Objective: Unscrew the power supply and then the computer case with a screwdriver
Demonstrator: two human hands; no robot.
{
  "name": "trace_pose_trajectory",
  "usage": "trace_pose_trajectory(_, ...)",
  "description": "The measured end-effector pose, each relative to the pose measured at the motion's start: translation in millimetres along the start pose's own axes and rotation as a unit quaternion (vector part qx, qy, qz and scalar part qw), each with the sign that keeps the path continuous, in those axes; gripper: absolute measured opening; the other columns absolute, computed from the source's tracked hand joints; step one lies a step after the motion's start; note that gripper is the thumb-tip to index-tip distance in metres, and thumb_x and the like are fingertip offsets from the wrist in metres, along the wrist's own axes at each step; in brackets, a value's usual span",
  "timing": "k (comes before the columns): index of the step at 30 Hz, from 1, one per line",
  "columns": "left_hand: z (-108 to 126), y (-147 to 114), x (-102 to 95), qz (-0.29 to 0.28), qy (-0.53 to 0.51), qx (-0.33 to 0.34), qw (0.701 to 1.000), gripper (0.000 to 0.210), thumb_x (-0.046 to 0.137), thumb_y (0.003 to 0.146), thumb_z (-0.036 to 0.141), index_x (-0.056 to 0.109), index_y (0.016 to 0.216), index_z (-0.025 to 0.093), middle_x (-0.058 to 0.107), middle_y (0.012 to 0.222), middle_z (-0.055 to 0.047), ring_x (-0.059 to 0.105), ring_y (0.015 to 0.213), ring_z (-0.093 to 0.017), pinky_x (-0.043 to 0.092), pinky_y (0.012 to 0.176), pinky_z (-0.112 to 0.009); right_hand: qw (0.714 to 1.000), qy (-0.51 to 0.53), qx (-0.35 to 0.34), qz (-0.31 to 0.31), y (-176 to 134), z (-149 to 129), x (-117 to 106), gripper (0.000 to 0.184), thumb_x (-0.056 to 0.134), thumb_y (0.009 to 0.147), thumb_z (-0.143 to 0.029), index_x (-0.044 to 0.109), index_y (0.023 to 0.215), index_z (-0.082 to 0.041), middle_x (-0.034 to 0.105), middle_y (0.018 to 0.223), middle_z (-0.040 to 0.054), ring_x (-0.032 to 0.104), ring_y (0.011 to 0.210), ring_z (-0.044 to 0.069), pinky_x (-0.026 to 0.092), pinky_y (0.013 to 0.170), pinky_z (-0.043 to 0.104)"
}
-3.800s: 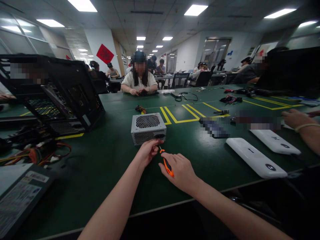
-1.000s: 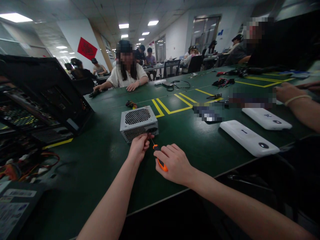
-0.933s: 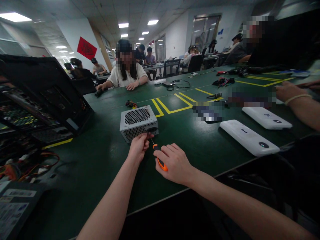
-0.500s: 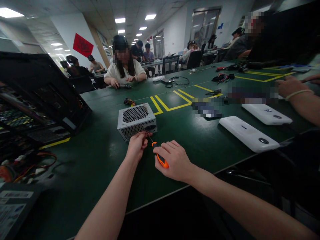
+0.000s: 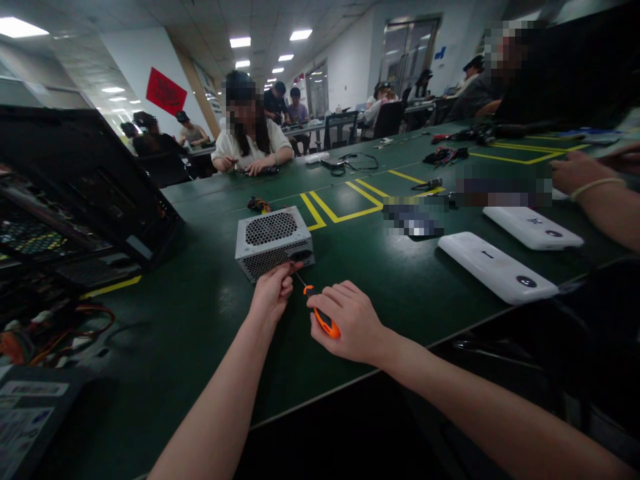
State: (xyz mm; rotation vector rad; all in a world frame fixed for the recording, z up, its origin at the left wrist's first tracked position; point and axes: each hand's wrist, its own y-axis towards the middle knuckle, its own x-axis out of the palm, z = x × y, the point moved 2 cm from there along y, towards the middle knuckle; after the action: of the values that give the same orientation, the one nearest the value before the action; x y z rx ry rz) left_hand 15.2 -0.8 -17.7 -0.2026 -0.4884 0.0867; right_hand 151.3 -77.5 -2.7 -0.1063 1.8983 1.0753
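Observation:
A grey computer power supply (image 5: 274,241) sits on the green table, its round-holed grille on top and its socket side facing me. My right hand (image 5: 350,320) is wrapped round the orange and black handle of a screwdriver (image 5: 325,323). The thin shaft points up and left toward the lower edge of the power supply's socket side. There, my left hand (image 5: 274,288) is closed, fingertips pinched by the screwdriver's tip. Whatever lies between those fingertips is too small and hidden to name.
An open black computer case (image 5: 90,193) stands at left, with loose cables (image 5: 75,333) before it. Two white oblong devices (image 5: 497,267) lie at right, near a co-worker's hands (image 5: 583,173). Across the table sits another person (image 5: 253,133). The table's front edge (image 5: 320,399) runs below my hands.
My hands and the screwdriver have barely shifted, and the power supply stays in place. The person opposite has moved their hands slightly to the right with a dark object.

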Motion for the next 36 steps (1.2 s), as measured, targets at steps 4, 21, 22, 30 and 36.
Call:
trace_pose_trajectory(4, -0.1, 0.1, -1.5, 0.012, -0.023, -0.011, 1.000, 0.007, 0.046, 0.073, 0.002, 0.051, 0.074, 0.007, 0.062, 0.070, -0.009, 0.027, 0.032, 0.003, 0.017, 0.027, -0.009, 1.000, 0.016, -0.014, 0.006, -0.1, -0.8, -1.6, 0.016, 0.044, 0.074, -0.025, 0.053, 0.083, -0.015, 0.054, 0.072, 0.0035, 0.046, 0.067, 0.015, 0.030, 0.066, 0.029)
trace_pose_trajectory(21, 4.0, -5.7, 0.3, 0.008, -0.088, -0.072, 0.993, 0.010, 0.041, 0.077, 0.002, 0.048, 0.073, 0.008, 0.061, 0.075, -0.008, 0.026, 0.032, 0.004, 0.017, 0.025, -0.006, 0.998, -0.050, -0.043, -0.022, -1.1, -6.4, -3.2, 0.016, 0.043, 0.074, -0.023, 0.056, 0.081, -0.018, 0.048, 0.071, 0.0030, 0.039, 0.065, 0.014, 0.028, 0.064, 0.029)
trace_pose_trajectory(22, 3.6, -5.7, 0.5, 0.007, -0.086, -0.070, 0.994, 0.010, 0.041, 0.077, 0.001, 0.048, 0.073, 0.008, 0.061, 0.076, -0.009, 0.026, 0.032, 0.004, 0.017, 0.025, -0.006, 0.997, -0.050, -0.045, -0.023, -1.1, -6.6, -3.0, 0.016, 0.043, 0.074, -0.023, 0.056, 0.081, -0.018, 0.048, 0.071, 0.0032, 0.039, 0.066, 0.014, 0.028, 0.064, 0.029)
trace_pose_trajectory(30, 0.8, -1.8, -1.9, -0.011, -0.070, -0.050, 0.996, 0.007, 0.047, 0.074, 0.003, 0.049, 0.074, 0.009, 0.062, 0.086, -0.011, 0.026, 0.034, 0.003, 0.017, 0.025, -0.007, 0.998, -0.047, -0.045, -0.027, 0.1, -7.7, -2.0, 0.016, 0.044, 0.073, -0.022, 0.056, 0.080, -0.017, 0.048, 0.071, 0.0033, 0.039, 0.066, 0.014, 0.028, 0.065, 0.029)
trace_pose_trajectory(36, 2.9, -3.2, -1.5, -0.029, -0.075, -0.068, 0.994, 0.005, 0.043, 0.078, 0.009, 0.047, 0.074, 0.010, 0.062, 0.087, -0.012, 0.025, 0.034, 0.003, 0.018, 0.026, -0.007, 0.998, -0.044, -0.045, -0.024, 0.3, -8.2, -2.8, 0.017, 0.044, 0.073, -0.022, 0.057, 0.082, -0.016, 0.048, 0.070, 0.0034, 0.039, 0.066, 0.015, 0.028, 0.064, 0.029)
